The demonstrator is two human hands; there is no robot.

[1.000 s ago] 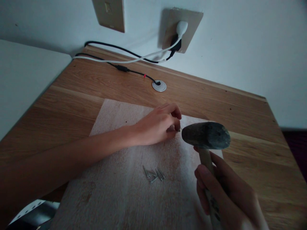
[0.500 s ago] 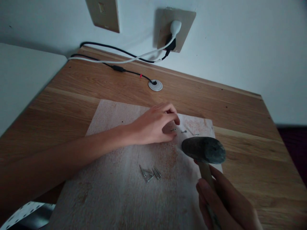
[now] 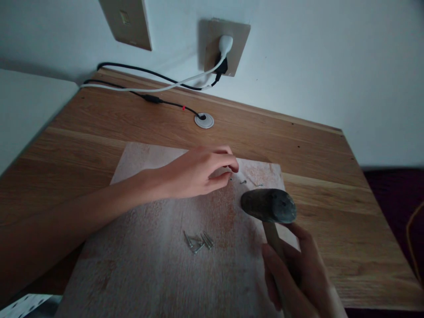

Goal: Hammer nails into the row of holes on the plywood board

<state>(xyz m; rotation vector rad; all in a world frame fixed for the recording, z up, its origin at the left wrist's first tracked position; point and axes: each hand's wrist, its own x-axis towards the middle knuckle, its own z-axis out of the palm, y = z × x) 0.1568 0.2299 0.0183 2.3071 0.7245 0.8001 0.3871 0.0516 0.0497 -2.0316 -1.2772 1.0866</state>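
My right hand (image 3: 296,276) is wrapped round the wooden handle of a hammer, at the lower right. The hammer's dark head (image 3: 268,205) hangs just above a pale plywood board (image 3: 149,256) lying on the wooden table (image 3: 331,185). My left hand (image 3: 198,174) reaches across the board with its fingers loosely curled and its thumb apart from them, holding nothing. Just past its fingertips a small nail (image 3: 231,179) stands in the board, with two more nails (image 3: 243,181) in a row to its right. Several loose nails (image 3: 198,241) lie in a heap near the board's middle.
Black and white cables (image 3: 149,90) run along the table's back edge to a wall socket (image 3: 223,46) and a round metal grommet (image 3: 204,120). A switch plate (image 3: 126,20) hangs on the wall. A dotted sheet (image 3: 20,305) shows at the bottom left.
My left hand has let go of the nail it pinched and drawn back slightly left. The hammer head has come down and back from the nail. The view has shifted right.
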